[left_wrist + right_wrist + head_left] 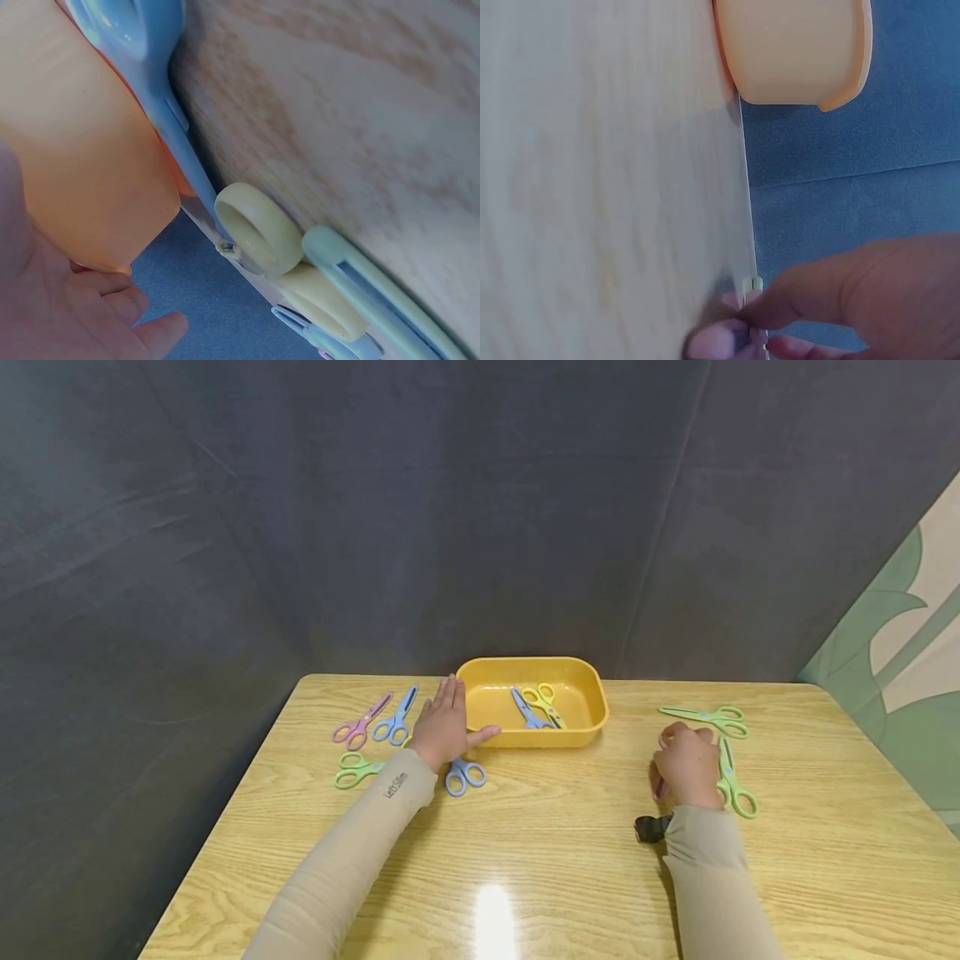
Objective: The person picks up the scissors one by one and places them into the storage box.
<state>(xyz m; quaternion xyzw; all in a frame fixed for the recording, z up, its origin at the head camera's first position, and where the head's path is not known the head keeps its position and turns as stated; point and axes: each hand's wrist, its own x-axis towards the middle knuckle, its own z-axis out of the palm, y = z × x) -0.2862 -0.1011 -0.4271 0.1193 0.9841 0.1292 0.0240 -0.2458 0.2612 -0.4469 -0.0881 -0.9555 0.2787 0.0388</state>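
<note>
My left hand (444, 724) lies flat and relaxed on the table (570, 852), thumb touching the yellow tray (585, 727) just to its right; blue scissors (465, 774) lie just behind it. My right hand (684, 766) curls down on pink scissors (660, 788), pinching them; green scissors (731, 781) lie just beside it.

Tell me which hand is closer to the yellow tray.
Left. The left hand lies flat beside the yellow tray, thumb touching its near left corner. The right hand sits well off to the tray's right, by the green scissors.
</note>
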